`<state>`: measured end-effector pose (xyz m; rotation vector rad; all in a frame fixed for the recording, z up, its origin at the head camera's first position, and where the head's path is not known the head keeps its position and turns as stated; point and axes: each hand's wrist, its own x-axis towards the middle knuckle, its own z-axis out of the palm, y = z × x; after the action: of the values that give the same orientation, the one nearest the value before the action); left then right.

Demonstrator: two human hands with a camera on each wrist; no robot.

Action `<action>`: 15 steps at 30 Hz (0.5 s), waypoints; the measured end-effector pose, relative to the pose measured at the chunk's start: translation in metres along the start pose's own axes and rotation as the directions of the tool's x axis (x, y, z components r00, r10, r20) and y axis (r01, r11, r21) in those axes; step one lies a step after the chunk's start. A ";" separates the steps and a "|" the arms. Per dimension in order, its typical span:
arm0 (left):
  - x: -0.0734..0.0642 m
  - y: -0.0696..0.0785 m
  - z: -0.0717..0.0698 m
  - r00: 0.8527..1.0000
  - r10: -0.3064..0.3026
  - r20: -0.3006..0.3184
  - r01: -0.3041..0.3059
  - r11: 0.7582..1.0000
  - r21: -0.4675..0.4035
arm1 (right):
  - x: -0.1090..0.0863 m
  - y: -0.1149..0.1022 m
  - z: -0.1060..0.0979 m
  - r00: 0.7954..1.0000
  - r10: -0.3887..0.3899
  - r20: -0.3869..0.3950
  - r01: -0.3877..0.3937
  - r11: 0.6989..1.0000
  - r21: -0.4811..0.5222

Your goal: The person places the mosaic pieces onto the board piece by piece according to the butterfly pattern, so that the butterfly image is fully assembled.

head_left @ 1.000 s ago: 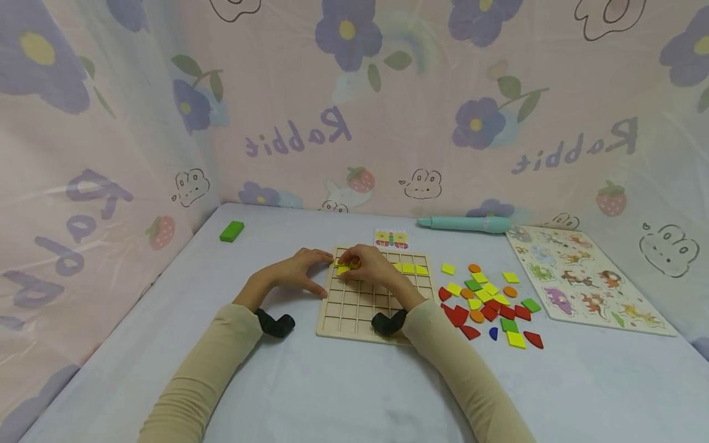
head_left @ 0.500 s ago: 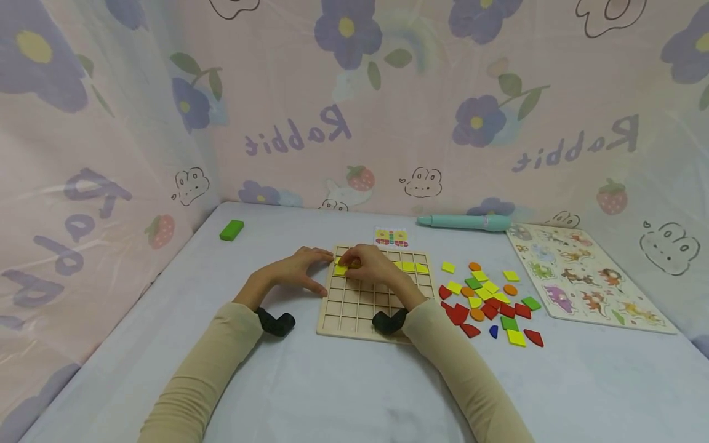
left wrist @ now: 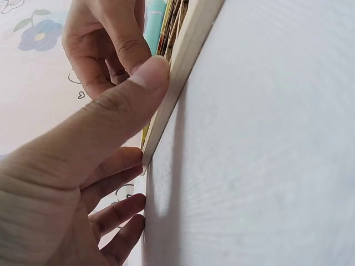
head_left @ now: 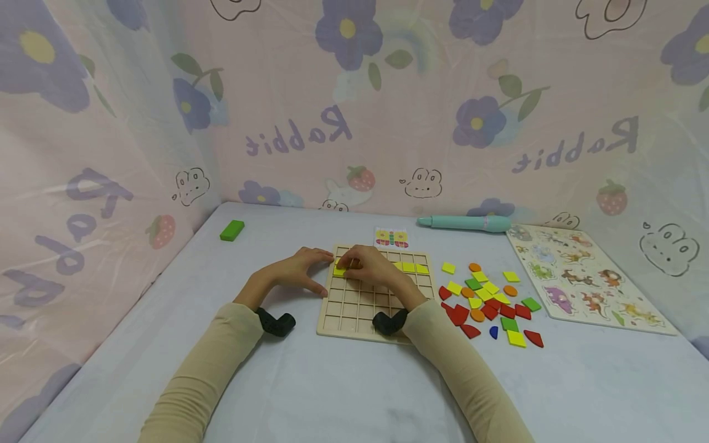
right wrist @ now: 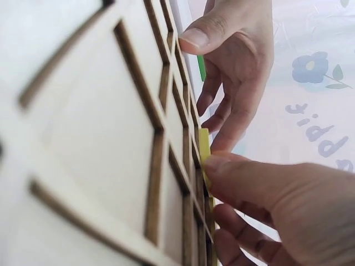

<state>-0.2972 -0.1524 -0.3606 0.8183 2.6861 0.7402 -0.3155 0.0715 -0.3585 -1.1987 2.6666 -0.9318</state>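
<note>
A wooden grid board [head_left: 349,309] lies on the table in the head view. My right hand [head_left: 370,266] reaches over its upper left part and pinches a yellow square tile [head_left: 338,272]. In the right wrist view the thumb lies on that tile's [right wrist: 204,143] edge, and the tile stands slightly proud of the grid. At the board's left side is my left hand [head_left: 290,271], thumb and fingers spread. Its thumb [left wrist: 151,75] touches the board's edge in the left wrist view. More yellow tiles [head_left: 408,267] sit in the same row, partly hidden by the right hand.
Right of the board lie loose pieces: red quarter shapes [head_left: 456,315], orange discs [head_left: 477,315], yellow and green squares, a blue piece [head_left: 493,333]. Behind it is a pattern card [head_left: 391,238]. Further off are a teal pen [head_left: 460,223], an animal puzzle board [head_left: 565,258] and a green block [head_left: 232,231].
The right fingers have shifted the yellow tile slightly to the left, toward the board's left edge. The left hand has stayed in place.
</note>
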 end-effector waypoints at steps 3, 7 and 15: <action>0.000 0.000 0.000 1.000 0.003 0.000 -0.003 1.000 0.009 | 0.000 0.001 0.000 1.000 0.011 -0.006 -0.011 1.000 -0.003; 0.000 0.001 0.000 1.000 0.003 0.001 -0.003 1.000 0.016 | 0.000 0.000 0.000 1.000 0.016 -0.006 -0.016 1.000 -0.003; 0.000 0.000 0.001 1.000 0.007 0.000 -0.007 0.999 0.033 | -0.004 -0.004 -0.012 0.999 -0.027 -0.030 0.026 0.999 -0.038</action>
<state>-0.2974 -0.1521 -0.3614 0.8363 2.7035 0.6996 -0.3135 0.0786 -0.3475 -1.2404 2.7100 -0.9147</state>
